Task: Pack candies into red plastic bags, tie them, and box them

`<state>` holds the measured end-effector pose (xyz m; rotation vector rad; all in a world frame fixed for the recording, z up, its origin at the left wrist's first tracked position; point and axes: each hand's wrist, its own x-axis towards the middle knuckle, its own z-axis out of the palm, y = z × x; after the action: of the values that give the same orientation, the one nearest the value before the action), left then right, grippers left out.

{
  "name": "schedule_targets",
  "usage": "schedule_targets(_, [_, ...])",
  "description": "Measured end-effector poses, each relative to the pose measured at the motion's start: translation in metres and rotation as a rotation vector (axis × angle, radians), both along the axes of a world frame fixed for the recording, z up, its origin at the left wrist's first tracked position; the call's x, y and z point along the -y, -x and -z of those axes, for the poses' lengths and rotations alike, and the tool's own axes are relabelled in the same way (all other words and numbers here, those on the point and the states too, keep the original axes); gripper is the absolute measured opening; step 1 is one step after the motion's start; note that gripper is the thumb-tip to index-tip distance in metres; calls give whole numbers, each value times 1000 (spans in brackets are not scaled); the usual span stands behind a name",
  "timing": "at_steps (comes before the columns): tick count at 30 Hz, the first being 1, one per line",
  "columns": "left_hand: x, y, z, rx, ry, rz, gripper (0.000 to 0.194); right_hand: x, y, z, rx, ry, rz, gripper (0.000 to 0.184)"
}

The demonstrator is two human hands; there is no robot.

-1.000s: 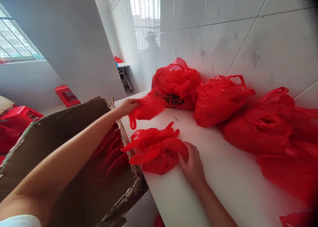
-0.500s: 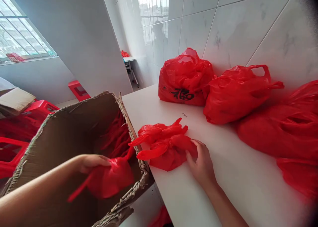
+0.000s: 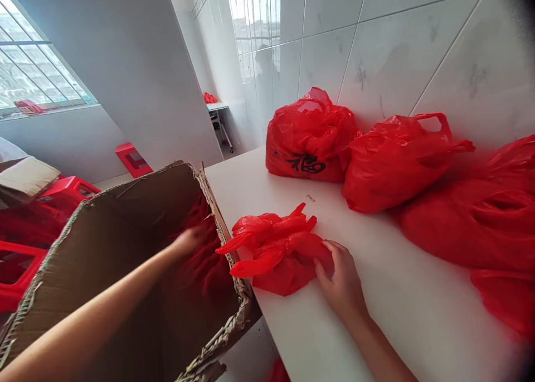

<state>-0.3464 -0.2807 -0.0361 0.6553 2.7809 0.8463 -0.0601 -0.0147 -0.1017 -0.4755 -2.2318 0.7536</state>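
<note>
My left hand (image 3: 190,240) is deep inside an open cardboard box (image 3: 104,226), among the red plastic bags (image 3: 204,259) that lie in it. Its fingers are blurred, so I cannot say whether it still holds a bag. My right hand (image 3: 340,281) rests on the white table (image 3: 376,326), with curled fingers pressed into the right edge of a small pile of crumpled red bags (image 3: 276,248). The pile lies just beside the box's torn rim.
Three stuffed red bags line the tiled wall: one with a black character (image 3: 311,136), one with loop handles (image 3: 397,159), and a larger one (image 3: 468,220) at right. Red plastic stools (image 3: 62,189) and a flat cardboard piece (image 3: 25,175) stand at left beyond the box.
My left hand carried a red bag from above the table down into the box and has reached further in. My right hand stayed on the pile.
</note>
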Motion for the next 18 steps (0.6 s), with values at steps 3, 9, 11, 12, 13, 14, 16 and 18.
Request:
schedule_targets(3, [-25,24,-61,-256,-53,-89,37,0,1,-1,19,22,12,36])
schedule_targets(9, [-124,-32,-76,-243,145,455,47,6,-2,-12,33,-210,-60,50])
schedule_targets(11, [-147,-49,-60,-199,250,569,43,11,-4,-17,64,-368,-150,52])
schedule_targets(12, [-154,-51,-54,-186,293,594,36,12,-4,-19,96,-423,-186,52])
schedule_targets(13, [-157,-49,-53,-181,326,601,28,14,-5,-20,134,-459,-209,49])
schedule_targets(14, [-157,-45,-54,-181,346,596,25,14,-5,-21,169,-478,-218,46])
schedule_targets(16, [-149,-33,-63,-193,352,566,35,14,-5,-20,206,-484,-221,37])
schedule_targets(18, [-136,-29,-71,-211,330,532,42,13,-4,-17,199,-473,-219,33])
